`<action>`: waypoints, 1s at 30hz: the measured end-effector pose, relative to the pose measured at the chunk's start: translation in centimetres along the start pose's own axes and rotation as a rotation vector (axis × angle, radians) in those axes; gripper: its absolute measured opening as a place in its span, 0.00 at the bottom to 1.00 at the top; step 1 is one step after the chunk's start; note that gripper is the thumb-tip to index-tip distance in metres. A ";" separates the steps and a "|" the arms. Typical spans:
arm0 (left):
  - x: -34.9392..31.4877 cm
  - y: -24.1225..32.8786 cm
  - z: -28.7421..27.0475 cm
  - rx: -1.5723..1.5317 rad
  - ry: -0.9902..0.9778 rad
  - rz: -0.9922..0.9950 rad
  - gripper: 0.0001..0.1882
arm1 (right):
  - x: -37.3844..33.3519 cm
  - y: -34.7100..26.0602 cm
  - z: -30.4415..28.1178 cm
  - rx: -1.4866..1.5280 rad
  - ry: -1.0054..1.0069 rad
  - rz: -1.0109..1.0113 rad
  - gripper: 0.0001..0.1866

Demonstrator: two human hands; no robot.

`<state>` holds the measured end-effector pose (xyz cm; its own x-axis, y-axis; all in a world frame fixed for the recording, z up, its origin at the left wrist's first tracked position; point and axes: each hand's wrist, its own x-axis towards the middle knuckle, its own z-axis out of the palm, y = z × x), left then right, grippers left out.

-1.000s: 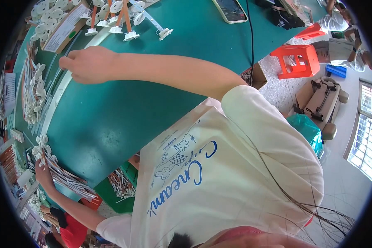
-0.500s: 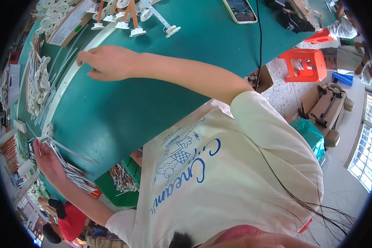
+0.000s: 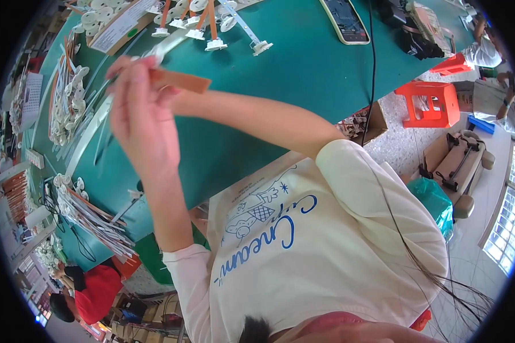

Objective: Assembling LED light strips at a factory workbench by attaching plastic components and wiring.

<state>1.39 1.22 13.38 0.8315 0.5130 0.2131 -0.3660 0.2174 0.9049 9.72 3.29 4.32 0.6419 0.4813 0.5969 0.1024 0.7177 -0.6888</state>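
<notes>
My left hand [image 3: 146, 123] is raised over the table, its fingers bent together around a flat orange-brown strip [image 3: 183, 80]. The strip's free end points right, across my right wrist. My right hand [image 3: 169, 102] is behind the left one; its fingers are mostly hidden, and I cannot tell whether they grip the strip too. Beyond the hands stand several orange and pale strips with white round bases [image 3: 216, 44]. A bundle of long strips with white round ends [image 3: 91, 214] lies at the left, near my left forearm.
The green table [image 3: 240, 68] carries a phone [image 3: 346, 22] and a black cable [image 3: 372, 57]. A cardboard box [image 3: 120, 26] and a heap of white discs with strips [image 3: 67, 106] lie at the far left. A red stool [image 3: 432, 104] stands right. A person in red [image 3: 97, 294] sits lower left.
My left hand has come up from the strip bundle at the lower left to my right hand. An orange-brown strip now shows between them. The view has shifted slightly.
</notes>
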 end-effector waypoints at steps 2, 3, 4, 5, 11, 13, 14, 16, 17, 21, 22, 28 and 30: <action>-0.1 -0.3 1.0 -0.061 -0.127 -0.074 0.13 | -0.1 -2.0 -2.8 -0.314 0.024 -0.007 0.19; -0.4 -0.3 0.7 -0.053 -0.113 -0.069 0.13 | 0.1 -3.1 -3.9 -0.578 0.018 0.002 0.18; -0.7 -0.7 0.3 0.092 -0.158 -0.013 0.13 | 0.6 -3.7 -5.1 -0.670 -0.006 0.131 0.17; -0.9 -1.2 -0.3 0.237 -0.205 0.042 0.14 | 1.1 -4.3 -6.1 -0.761 -0.031 0.260 0.17; -0.9 -5.6 -6.6 1.032 -0.070 0.210 0.22 | 0.6 -10.6 -9.6 -0.424 0.046 0.414 0.21; -1.0 -6.8 -8.2 1.266 -0.092 0.366 0.23 | 0.5 -13.5 -9.3 -0.044 0.147 0.535 0.13; -0.8 -6.9 -8.2 1.266 -0.088 0.361 0.23 | 0.1 -13.7 -9.6 -0.043 0.144 0.541 0.13; -0.1 -7.0 -7.8 1.426 -0.108 0.428 0.24 | -1.1 -13.7 -10.3 0.113 0.242 0.448 0.08; 0.2 -7.2 -7.7 1.428 -0.100 0.424 0.24 | -1.6 -13.7 -10.3 0.116 0.235 0.454 0.08; 0.7 -6.9 -7.1 0.716 -0.076 -0.106 0.25 | -3.6 -14.4 -9.8 -0.270 0.034 0.362 0.23; 0.8 -6.7 -6.6 0.252 -0.064 -0.344 0.25 | -4.0 -14.3 -9.9 -0.276 0.025 0.418 0.24; 1.1 -7.7 -4.2 -0.136 -0.040 -0.483 0.19 | -5.5 -14.0 -9.4 -0.270 -0.029 0.513 0.23; 1.2 -9.1 -4.7 -0.100 -0.025 -0.424 0.17 | -5.8 -14.1 -9.1 -0.277 -0.063 0.523 0.22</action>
<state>3.71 3.79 3.68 0.9265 0.3410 -0.1594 -0.0278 0.4845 0.8744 11.52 -14.20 6.84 0.6151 0.7706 0.1665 -0.0152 0.2228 -0.9747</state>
